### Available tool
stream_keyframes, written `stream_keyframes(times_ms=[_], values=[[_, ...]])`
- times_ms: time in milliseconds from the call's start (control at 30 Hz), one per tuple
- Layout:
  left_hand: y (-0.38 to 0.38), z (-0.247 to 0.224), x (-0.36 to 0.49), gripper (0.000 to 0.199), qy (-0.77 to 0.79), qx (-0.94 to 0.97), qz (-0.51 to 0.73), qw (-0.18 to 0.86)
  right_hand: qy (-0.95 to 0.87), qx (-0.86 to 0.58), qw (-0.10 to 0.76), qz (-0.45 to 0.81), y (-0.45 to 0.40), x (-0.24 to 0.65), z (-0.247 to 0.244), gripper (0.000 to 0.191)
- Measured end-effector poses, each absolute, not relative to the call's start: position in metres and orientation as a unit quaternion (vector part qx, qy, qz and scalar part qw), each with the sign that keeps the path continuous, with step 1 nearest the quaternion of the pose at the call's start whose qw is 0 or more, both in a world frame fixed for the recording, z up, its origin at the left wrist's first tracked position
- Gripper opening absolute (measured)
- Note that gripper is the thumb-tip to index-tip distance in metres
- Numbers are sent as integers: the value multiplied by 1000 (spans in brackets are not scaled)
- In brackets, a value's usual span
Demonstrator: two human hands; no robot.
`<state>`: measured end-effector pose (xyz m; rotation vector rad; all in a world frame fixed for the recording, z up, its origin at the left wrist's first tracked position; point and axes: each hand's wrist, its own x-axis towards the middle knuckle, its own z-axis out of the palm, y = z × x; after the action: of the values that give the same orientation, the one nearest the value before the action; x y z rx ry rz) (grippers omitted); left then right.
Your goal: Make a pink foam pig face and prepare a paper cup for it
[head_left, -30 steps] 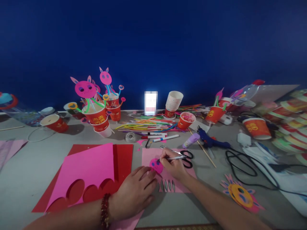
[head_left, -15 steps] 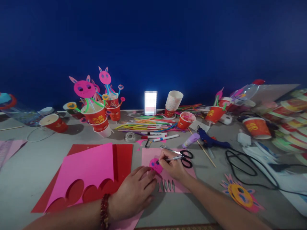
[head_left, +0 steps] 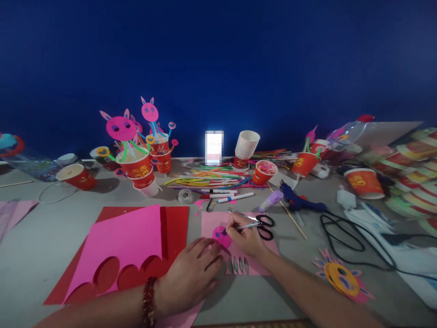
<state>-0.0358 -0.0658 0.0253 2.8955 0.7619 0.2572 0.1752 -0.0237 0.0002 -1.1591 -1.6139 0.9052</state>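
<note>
Right hand (head_left: 244,234) pinches a pen (head_left: 251,225) between thumb and fingers, its grip narrow, just over a magenta paper disc (head_left: 222,239). The pen lies at a low slant, its long axis running nearly sideways; the writing end points left toward the disc, the back end right and slightly away from the person. Whether the tip touches the paper is hard to tell, as the fingers crowd it. Left hand (head_left: 191,273) lies palm down with fingers extended, fingertips at the disc's near edge. The disc bears blue marks and rests on a light pink sheet (head_left: 208,223), pierced by slim leaf-shaped slots along its near side. Scissors (head_left: 272,236) lie behind the right hand.

Farther back, a red cup (head_left: 261,177) holds pink scraps. On the left, a stack of patterned cups (head_left: 138,169) carries a pink paper face on green stems. At right, a tilted red cup (head_left: 303,164) has pink and green pieces rising behind it. A clear jar (head_left: 37,164) at far left appears to contain small coloured bits.
</note>
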Motion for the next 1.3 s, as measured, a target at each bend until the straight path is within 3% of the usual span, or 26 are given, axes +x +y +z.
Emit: stream_keyframes(times_ms=[1300], values=[[-66,21,-37,39,256,960,96,70,-635,-490,462,377,-23,181,6,20]])
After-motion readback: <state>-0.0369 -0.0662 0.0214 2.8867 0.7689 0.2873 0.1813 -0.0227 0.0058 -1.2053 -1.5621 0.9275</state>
